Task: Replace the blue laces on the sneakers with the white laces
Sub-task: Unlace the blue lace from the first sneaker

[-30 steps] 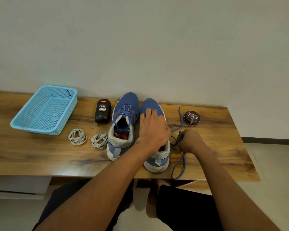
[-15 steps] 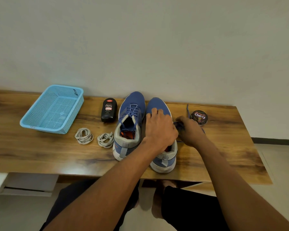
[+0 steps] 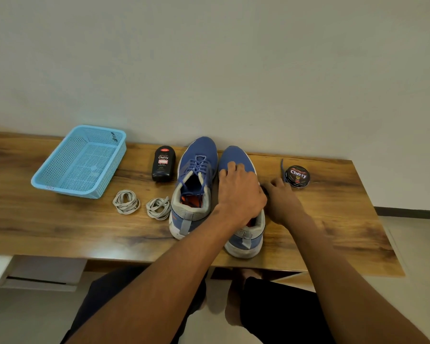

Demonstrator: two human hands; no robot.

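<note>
I get soft, even, fairly bright light with a pale sheen on the table [image 3: 67, 234] at lower left, faint shadows, sharp focus, and wide-angle bowing toward the frame edges.

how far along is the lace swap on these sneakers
Early. Nothing looks finished: the left sneaker is fully laced in blue, and both white lace bundles lie coiled on the table. In hand: the left hand steadies the right sneaker while the right hand works its blue lace. Left: unlacing, both white relacings.
</note>
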